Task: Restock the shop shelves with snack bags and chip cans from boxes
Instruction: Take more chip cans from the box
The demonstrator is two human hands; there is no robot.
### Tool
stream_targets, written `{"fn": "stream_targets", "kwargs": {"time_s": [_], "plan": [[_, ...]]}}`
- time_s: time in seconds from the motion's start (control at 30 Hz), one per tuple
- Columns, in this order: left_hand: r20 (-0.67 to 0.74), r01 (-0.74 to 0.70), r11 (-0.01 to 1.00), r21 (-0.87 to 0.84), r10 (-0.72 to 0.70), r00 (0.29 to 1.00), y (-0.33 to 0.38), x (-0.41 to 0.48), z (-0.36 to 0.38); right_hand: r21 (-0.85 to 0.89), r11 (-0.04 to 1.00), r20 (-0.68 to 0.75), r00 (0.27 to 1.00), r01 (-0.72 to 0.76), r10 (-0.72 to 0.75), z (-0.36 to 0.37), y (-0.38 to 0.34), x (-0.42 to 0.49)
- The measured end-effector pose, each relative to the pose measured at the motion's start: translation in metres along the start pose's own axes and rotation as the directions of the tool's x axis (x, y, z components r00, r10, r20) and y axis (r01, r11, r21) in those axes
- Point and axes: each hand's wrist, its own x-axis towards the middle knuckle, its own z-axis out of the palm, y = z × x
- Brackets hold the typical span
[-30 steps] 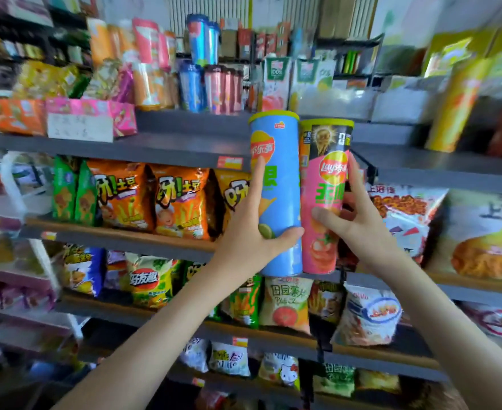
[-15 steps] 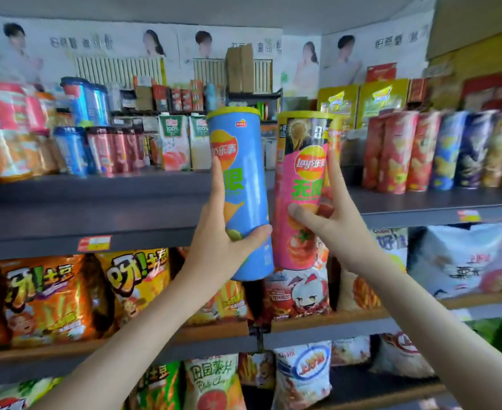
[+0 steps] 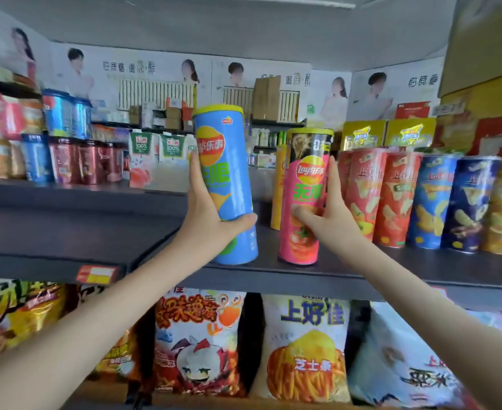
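Note:
My left hand [image 3: 206, 216] grips a tall blue chip can [image 3: 227, 179] with a yellow lid, tilted slightly, its base at the front of the dark top shelf [image 3: 421, 270]. My right hand [image 3: 331, 214] grips a pink and black chip can [image 3: 304, 196] standing upright on that shelf, just right of the blue one. A yellow can [image 3: 277, 190] stands partly hidden behind the pink can. To the right, a row of red and blue chip cans [image 3: 415, 199] lines the shelf.
Small red and blue cans [image 3: 72, 161] and juice cartons [image 3: 155, 161] fill the shelf's left rear. Snack bags [image 3: 306, 347] crowd the shelf below. Yellow boxes [image 3: 388, 134] sit behind the can row. An orange price tag [image 3: 95, 275] marks the shelf edge.
Both hands lifted the two cans up and forward to the top shelf; the pink can now stands on it and the blue can's base has reached its front. The view tilted upward.

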Motion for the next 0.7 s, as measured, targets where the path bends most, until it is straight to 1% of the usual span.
{"fn": "stream_targets", "kwargs": {"time_s": [0.2, 0.33, 0.43, 0.5, 0.6, 0.63, 0.7], "plan": [[-0.087, 0.088, 0.993, 0.074, -0.081, 0.993, -0.003, 0.035, 0.054, -0.083, 0.996, 0.057, 0.998, -0.016, 0.021, -0.022, 0.05, 0.036], [-0.074, 0.133, 0.978, 0.162, -0.122, 0.99, -0.012, 0.043, 0.068, -0.103, 0.994, 0.053, 0.998, -0.029, 0.035, -0.026, 0.069, 0.049], [-0.071, 0.156, 0.964, 0.214, -0.144, 0.987, -0.019, 0.045, 0.073, -0.136, 0.989, 0.02, 0.998, -0.054, 0.058, -0.028, 0.072, 0.052], [-0.057, 0.157, 0.96, 0.234, -0.147, 0.987, -0.021, 0.046, 0.075, -0.22, 0.975, 0.006, 0.999, -0.044, 0.046, -0.028, 0.069, 0.045], [-0.007, 0.15, 0.958, 0.246, -0.153, 0.988, -0.024, 0.047, 0.077, -0.433, 0.901, 0.013, 1.0, 0.016, -0.012, -0.025, 0.068, 0.035], [0.014, 0.146, 0.96, 0.238, -0.153, 0.988, -0.025, 0.047, 0.077, -0.467, 0.884, 0.014, 1.0, 0.017, -0.012, -0.023, 0.071, 0.034], [0.055, 0.147, 0.963, 0.228, -0.163, 0.985, -0.027, 0.047, 0.076, -0.475, 0.88, 0.009, 1.0, 0.009, -0.005, -0.02, 0.073, 0.035]]}}
